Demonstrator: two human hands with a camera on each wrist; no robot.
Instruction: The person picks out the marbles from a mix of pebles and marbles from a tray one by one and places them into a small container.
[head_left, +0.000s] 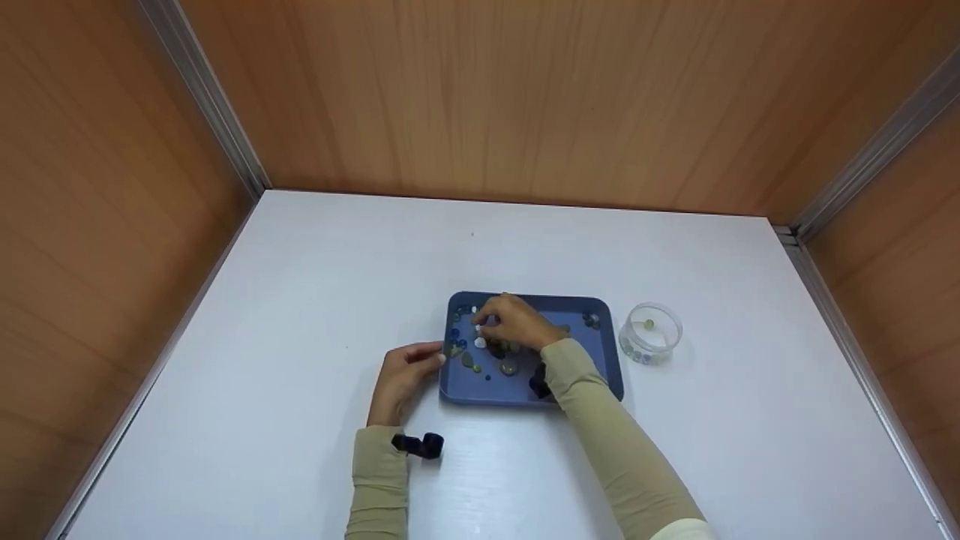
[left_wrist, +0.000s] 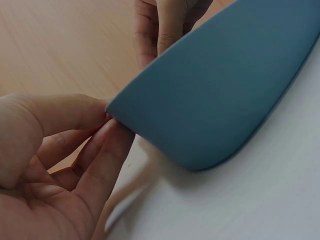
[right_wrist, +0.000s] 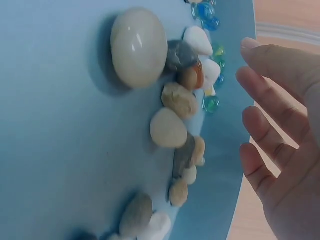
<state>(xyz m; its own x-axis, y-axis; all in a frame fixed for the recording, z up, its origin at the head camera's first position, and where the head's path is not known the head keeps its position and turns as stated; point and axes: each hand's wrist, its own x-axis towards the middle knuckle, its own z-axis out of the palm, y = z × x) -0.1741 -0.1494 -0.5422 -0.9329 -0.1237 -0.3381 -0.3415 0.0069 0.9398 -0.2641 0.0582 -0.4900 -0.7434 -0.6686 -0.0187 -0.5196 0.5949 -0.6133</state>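
A blue tray (head_left: 517, 391) lies on the white table with several pebbles and glass marbles in it. My left hand (head_left: 401, 379) pinches the tray's left rim between thumb and fingers; the left wrist view shows this grip closely. Over the tray's left half, my right hand (head_left: 517, 321) hovers with bent, spread fingers. In the right wrist view that hand (right_wrist: 287, 115) holds nothing visible. Close to its fingertips are a green marble (right_wrist: 211, 103), blue marbles (right_wrist: 206, 14) and a white pebble (right_wrist: 198, 41). A large cream pebble (right_wrist: 139, 47) lies farther off.
Right of the tray stands a clear round container (head_left: 628, 334) with a yellow-green marble (head_left: 649, 325) and several other marbles visible in it. Wood panels (head_left: 480, 112) rise behind the table and on both sides.
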